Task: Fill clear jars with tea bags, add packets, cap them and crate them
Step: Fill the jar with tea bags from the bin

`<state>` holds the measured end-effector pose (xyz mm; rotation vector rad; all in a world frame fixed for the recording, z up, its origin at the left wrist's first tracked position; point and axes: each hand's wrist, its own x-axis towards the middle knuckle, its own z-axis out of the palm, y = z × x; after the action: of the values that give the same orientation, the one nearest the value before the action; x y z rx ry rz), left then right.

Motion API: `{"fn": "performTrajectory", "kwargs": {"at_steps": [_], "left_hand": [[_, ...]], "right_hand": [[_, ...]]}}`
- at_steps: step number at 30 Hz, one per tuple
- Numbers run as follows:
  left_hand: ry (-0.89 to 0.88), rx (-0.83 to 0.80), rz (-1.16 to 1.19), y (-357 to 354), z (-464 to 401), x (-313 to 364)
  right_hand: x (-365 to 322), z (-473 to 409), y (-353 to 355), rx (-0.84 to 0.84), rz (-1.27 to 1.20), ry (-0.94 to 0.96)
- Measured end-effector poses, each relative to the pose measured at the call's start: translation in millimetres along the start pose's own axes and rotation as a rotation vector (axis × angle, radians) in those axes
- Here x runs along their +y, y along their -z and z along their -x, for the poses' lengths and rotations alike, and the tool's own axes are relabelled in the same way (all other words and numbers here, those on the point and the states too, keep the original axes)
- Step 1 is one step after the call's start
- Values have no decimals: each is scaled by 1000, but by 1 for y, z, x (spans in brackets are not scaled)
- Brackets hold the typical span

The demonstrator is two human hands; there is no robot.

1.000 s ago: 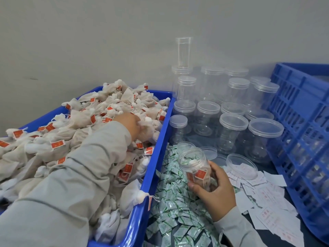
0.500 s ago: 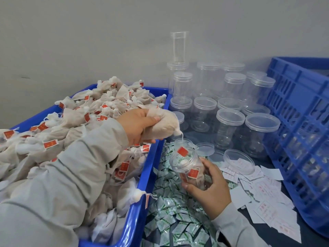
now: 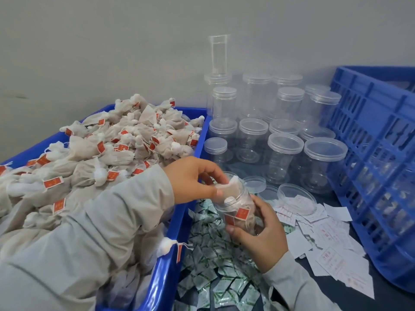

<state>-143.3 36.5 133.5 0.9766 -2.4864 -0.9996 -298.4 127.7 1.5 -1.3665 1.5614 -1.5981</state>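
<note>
My right hand (image 3: 260,234) grips an uncapped clear jar (image 3: 239,205), tilted toward the left, with tea bags and red tags showing inside it. My left hand (image 3: 190,179) pinches a tea bag (image 3: 229,187) and holds it at the jar's mouth, partly inside. A blue bin (image 3: 166,272) heaped with tea bags (image 3: 112,149) fills the left. Green and white packets (image 3: 208,254) lie in a pile below the jar.
Several capped empty clear jars (image 3: 283,153) stand at the back by the wall, one tall tube on top. Loose lids (image 3: 296,196) and white paper slips (image 3: 332,254) lie to the right of my hands. A blue slatted crate (image 3: 377,167) stands at the far right.
My left hand lifted a tea bag out of the bin, carried it right and down, and now stuffs it into the jar's mouth. My right hand kept hold of the jar.
</note>
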Motion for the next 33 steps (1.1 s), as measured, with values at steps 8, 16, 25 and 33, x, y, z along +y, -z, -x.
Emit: {"fn": "performTrajectory", "kwargs": {"at_steps": [8,16,25,33], "left_hand": [[-8,-51,-292,5,8,10],[-101,-221,-590,-18,2,21],[-145,38,-175,-19,4,22],[-37,-54,-31,-26,-4,4]], "right_hand": [[3,-1,-1,29,17,19],[-4,6,-6,104,94,100],[-5,1,-4,102,-44,38],[-9,0,-1,1,-350,-6]]}}
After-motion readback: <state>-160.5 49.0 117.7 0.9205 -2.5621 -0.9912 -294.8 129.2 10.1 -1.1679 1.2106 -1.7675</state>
